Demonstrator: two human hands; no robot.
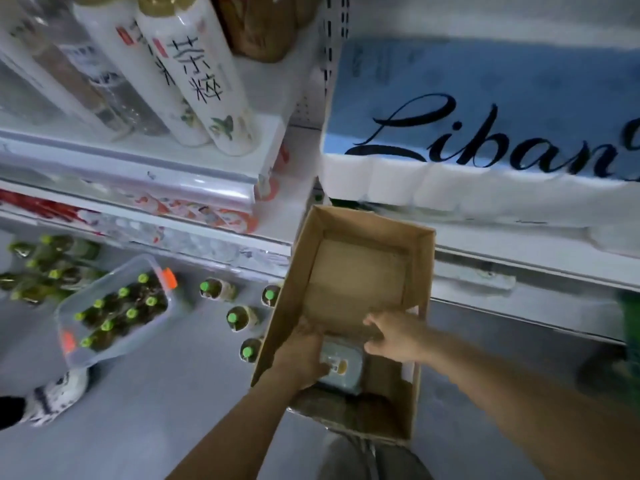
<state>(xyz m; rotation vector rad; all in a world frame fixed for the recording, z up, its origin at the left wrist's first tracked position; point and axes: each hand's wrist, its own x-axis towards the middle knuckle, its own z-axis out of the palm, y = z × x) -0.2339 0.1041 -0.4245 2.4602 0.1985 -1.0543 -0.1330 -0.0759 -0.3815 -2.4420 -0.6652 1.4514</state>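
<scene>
The small grey-blue pack (343, 368) sat low in the near end of the cardboard box (360, 220), pretty much on the bottom. The left hand (304, 355) had it gripped along its left edge, thumb laid over the top. The right hand (394, 337) was inside the box too, fingers spread wide right at the pack's far right corner. It was too blurry for me to tell if it actually touched.

The rest of the box floor was just bare cardboard, so my guess is the box was nearly emptied and this was about the last thing in it. There was a dark patch at the very near end of the box that I couldn't make out. The pack hadn't cleared the box walls yet, so lifting it out and putting it somewhere was still left to do.

Just left of the box, a few loose green-capped bottles (239, 317) stood on the floor. Further left of the box was a clear plastic tub (104, 282) full of the same bottles. Beyond the box's far end was a big blue pack of toilet rolls (485, 109), and up to the left of the box a shelf of tall white bottles (197, 74).
</scene>
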